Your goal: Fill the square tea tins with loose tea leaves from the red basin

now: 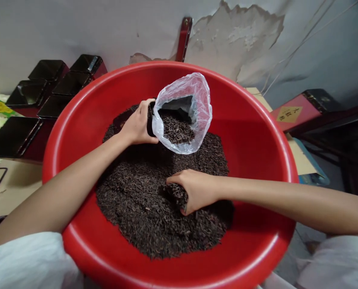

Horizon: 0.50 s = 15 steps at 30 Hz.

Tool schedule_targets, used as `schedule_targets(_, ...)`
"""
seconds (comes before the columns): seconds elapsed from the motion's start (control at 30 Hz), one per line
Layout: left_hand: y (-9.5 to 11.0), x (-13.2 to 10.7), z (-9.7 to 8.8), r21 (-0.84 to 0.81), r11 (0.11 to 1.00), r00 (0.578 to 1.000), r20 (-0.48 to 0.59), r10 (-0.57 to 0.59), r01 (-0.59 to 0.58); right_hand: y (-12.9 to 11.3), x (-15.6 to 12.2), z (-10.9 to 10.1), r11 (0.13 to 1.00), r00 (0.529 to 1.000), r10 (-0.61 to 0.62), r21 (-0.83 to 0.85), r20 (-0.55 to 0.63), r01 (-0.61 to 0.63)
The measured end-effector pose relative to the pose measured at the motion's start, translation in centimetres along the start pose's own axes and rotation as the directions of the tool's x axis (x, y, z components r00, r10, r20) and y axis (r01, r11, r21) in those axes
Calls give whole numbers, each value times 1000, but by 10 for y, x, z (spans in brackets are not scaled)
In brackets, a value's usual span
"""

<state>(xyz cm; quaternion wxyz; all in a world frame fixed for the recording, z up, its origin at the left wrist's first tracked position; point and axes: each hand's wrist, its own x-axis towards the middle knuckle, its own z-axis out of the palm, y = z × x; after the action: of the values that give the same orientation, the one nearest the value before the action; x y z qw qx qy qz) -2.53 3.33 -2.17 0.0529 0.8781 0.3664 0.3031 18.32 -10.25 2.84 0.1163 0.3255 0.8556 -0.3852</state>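
Black-topped tins (pixel 12 136) flank the red basin (pixel 287 160) (left hand (pixel 141 124) gripping a lined tin (pixel 150 119), right hand (pixel 198 190) clutching leaves (pixel 178 194)).

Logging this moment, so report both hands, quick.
Left hand: holding a dark container with a clear plastic liner.
Right hand: curled around some dark dried leaves.

Bright red basin (pixel 251 140), dark brown dried leaves (pixel 137 212), whitish translucent bag (pixel 202 104).
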Motion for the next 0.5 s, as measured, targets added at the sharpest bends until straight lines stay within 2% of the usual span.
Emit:
schedule_targets(0.1,5,0,-4,1,999,998,58,-38,38,-4,-19,-9,971,998,32,237,-48,-20)
schedule_targets(0.2,7,-1,-7,-3,998,995,81,-56,57,-12,-35,-29,882,993,7,470,-115,48)
schedule_targets(0.3,5,-2,-4,-6,999,998,40,-41,41,-19,-45,-56,787,972,1,599,-234,144)
schedule_targets(0.37,3,-2,-1,-2,1000,1000,5,-16,16,-19,-44,-74,769,926,24,598,-378,224)
schedule_targets(0.43,1,-2,1,11,1000,1000,-16,6,-5,-15,-35,-91,774,835,76,560,-545,296)
schedule_targets(0.5,1,-2,2,25,999,999,-23,23,-23,-6,-21,-104,807,738,121,499,-664,316)
